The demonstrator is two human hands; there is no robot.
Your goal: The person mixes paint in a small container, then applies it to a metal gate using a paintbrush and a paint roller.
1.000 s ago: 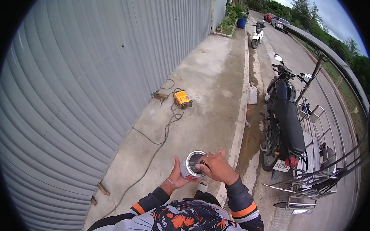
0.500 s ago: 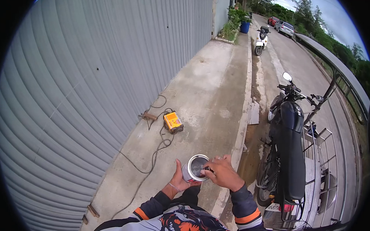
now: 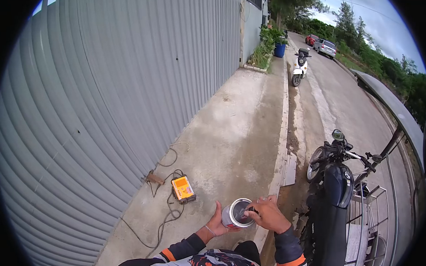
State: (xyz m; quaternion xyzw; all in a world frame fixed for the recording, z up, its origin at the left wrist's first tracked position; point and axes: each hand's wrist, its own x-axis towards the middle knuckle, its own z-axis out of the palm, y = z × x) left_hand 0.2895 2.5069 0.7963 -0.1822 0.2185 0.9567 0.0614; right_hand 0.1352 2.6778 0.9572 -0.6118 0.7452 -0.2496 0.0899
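A round metal can [image 3: 227,218] with a shiny rim and grey contents is tilted slightly in front of me. My left hand [image 3: 216,223] wraps around its left side and underside, thumb raised along the wall. At the can's mouth, my right hand [image 3: 270,216] is closed on a tool with a dark handle [image 3: 252,210]. The tool's lower end is down inside the can, so its kind cannot be made out.
An orange and black machine [image 3: 183,189] with dark cables lies on the concrete at left, near a corrugated metal wall [image 3: 145,60]. On the right stands a black motorcycle [image 3: 333,184] with a metal sidecar frame [image 3: 372,209]. A white scooter [image 3: 299,70] is parked farther along the curb.
My view has tipped upward, so the machine and motorcycle appear lower. Both hands still hold the can and the tool, slightly farther right and lower in view.
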